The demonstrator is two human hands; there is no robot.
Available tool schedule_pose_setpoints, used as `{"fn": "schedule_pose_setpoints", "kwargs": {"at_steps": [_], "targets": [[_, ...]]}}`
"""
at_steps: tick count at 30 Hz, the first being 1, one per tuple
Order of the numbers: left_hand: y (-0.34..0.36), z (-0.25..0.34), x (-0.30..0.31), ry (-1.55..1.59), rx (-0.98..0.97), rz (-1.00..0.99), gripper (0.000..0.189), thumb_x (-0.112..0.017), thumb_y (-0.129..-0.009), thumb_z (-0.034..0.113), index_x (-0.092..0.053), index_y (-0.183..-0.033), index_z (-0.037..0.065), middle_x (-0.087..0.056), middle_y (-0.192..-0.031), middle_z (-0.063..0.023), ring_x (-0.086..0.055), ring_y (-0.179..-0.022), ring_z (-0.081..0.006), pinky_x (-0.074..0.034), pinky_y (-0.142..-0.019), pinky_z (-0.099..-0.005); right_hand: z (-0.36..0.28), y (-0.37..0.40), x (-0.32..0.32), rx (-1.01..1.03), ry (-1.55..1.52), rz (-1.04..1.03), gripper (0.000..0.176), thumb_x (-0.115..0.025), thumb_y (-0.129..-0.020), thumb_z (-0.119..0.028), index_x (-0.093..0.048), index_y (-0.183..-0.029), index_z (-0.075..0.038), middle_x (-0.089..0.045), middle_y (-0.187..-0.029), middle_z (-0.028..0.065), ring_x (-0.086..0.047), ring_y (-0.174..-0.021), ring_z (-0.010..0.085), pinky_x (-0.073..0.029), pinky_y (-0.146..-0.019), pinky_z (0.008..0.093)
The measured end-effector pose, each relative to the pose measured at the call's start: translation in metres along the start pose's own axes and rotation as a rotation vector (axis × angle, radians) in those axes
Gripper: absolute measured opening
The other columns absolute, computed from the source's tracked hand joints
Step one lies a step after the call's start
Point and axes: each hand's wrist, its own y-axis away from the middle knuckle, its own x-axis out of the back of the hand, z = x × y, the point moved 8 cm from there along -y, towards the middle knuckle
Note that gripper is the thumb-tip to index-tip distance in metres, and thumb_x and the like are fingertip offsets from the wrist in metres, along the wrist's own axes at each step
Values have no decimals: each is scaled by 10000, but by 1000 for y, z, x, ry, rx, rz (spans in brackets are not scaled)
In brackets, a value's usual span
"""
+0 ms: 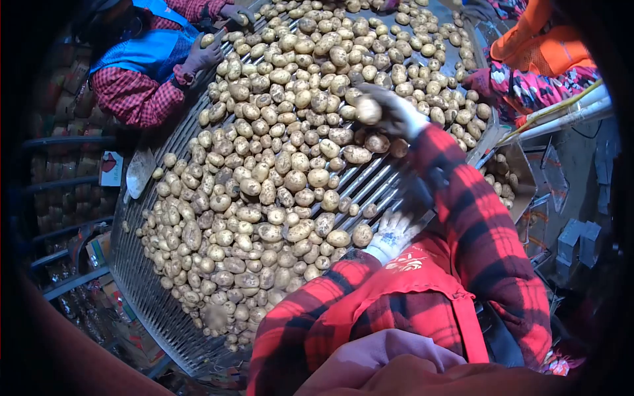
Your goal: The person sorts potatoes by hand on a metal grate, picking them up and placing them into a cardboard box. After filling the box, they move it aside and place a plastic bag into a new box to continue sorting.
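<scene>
Potatoes (284, 162) cover much of a slatted metal sorting table (373, 181). My right hand (401, 115), in a dirty white and grey glove, reaches over the pile with fingers curled round a pale potato (368, 110); hand and potato are slightly blurred. Just beneath it lie darker potatoes (376, 142) on the slats. Close to my body, my left hand (392, 236), also gloved in white, lies at the near edge of the table with its fingers spread. It holds nothing visible, and a single potato (362, 235) sits beside it.
At upper left a gloved co-worker's hand (203, 54) is by the table edge near a potato. Another co-worker's hand (481, 82) rests at the right side. A white scoop-like piece (139, 173) lies on the left rim. Right of me stands a bin (518, 173) with potatoes.
</scene>
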Motion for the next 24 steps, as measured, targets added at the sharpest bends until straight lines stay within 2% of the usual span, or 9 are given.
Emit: {"fn": "schedule_pose_setpoints", "kwargs": {"at_steps": [1,2,4,6,8,9,14,19,24], "targets": [[-1,1,3,13,3,-35,663,-630,-924,286,-409,-1548,306,-349,-1584,-149,-265,-1496,-380,-122,-1225,-649,-16,25,10,64,-7,-223,438,-546,-1050,-215,-493,-1465,-85,-665,-1194,89,-692,-1081,226,-621,-877,370],[0,2,3,25,1,-76,675,-646,-912,285,-413,-1546,299,-348,-1586,-149,-248,-1507,-383,-118,-1229,-644,-46,67,-3,797,676,-249,394,-494,-1054,-24,-490,-1447,-41,-632,-1270,91,-654,-1122,174,-583,-895,309],[3,5,8,30,-40,26,696,-671,-892,287,-422,-1542,289,-362,-1572,-147,-226,-1520,-386,-126,-1225,-646,-12,63,52,-12,-196,-16,215,-603,-996,-236,-646,-1076,-42,-696,-1057,139,-710,-905,205,-594,-833,341],[3,4,5,15,-56,36,707,-655,-895,298,-391,-1550,270,-349,-1570,-134,-281,-1479,-398,-183,-1185,-673,-11,88,62,-211,554,248,265,-614,-958,-241,-661,-1109,-29,-695,-968,129,-696,-852,172,-572,-757,322],[6,8,34,-3,-76,117,704,-667,-884,329,-407,-1535,264,-386,-1530,-128,-303,-1465,-379,-209,-1181,-650,-13,101,5,-218,1098,297,314,-629,-927,-205,-654,-1179,-19,-690,-1007,161,-709,-888,237,-566,-754,383],[7,5,41,40,-56,27,672,-674,-878,348,-448,-1502,241,-450,-1461,-137,-364,-1427,-369,-260,-1172,-604,-7,89,4,415,1693,260,401,-655,-883,-196,-638,-1240,-12,-673,-1079,200,-701,-944,329,-558,-798,447],[-1,-69,143,-164,305,209,378,-635,-865,271,-654,-1163,39,-664,-1163,-179,-636,-1047,-369,-506,-942,-477,59,36,-11,245,2075,289,274,-491,-974,-172,-628,-1130,6,-683,-1074,232,-700,-1006,380,-553,-862,493],[-32,-149,158,-449,466,342,692,-675,-861,316,-471,-1514,211,-478,-1522,-81,-460,-1362,-292,-346,-1093,-556,29,45,2,145,1836,174,482,-643,-906,-180,-585,-1379,-108,-690,-1136,212,-707,-988,359,-556,-882,452],[-46,-144,172,-522,537,206,673,-756,-777,364,-574,-1411,231,-547,-1319,-98,-518,-1208,-327,-397,-983,-528,41,128,34,-73,-33,-94,609,-683,-974,-249,-440,-1506,-80,-649,-1314,115,-669,-1149,266,-599,-901,342]]}}
